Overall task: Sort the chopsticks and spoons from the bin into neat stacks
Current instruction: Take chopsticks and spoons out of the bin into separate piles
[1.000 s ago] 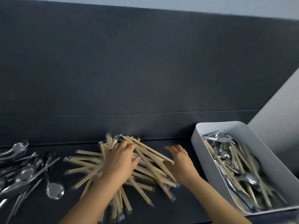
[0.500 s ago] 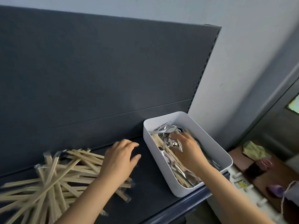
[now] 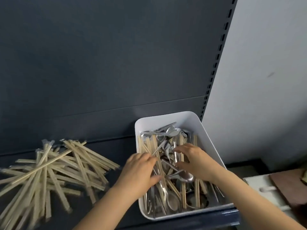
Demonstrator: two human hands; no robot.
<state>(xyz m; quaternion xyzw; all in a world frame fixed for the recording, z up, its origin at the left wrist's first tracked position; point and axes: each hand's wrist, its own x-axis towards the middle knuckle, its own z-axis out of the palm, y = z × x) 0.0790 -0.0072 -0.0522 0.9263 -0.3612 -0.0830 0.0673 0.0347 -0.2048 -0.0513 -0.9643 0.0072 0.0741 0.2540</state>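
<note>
A white bin (image 3: 209,143) stands on the dark shelf at centre right, holding a jumble of wooden chopsticks (image 3: 184,195) and metal spoons (image 3: 172,132). My left hand (image 3: 140,171) reaches over the bin's left wall, its fingers and thumb bracketing some chopsticks; whether it grips them is unclear. Deeper in the bin, my right hand (image 3: 195,161) has its fingers spread over the utensils. A loose, crisscrossed pile of chopsticks (image 3: 58,170) lies on the shelf to the left.
The dark back panel (image 3: 99,63) rises close behind the shelf. A slotted upright (image 3: 216,63) and a grey wall (image 3: 265,80) stand right of the bin. The shelf's front edge (image 3: 216,216) runs just below the bin. A white object and a brown board (image 3: 285,186) sit lower right.
Both hands left the chopstick pile. The right hand went into the bin first, then the left hand followed over the bin's left wall. The view swung right.
</note>
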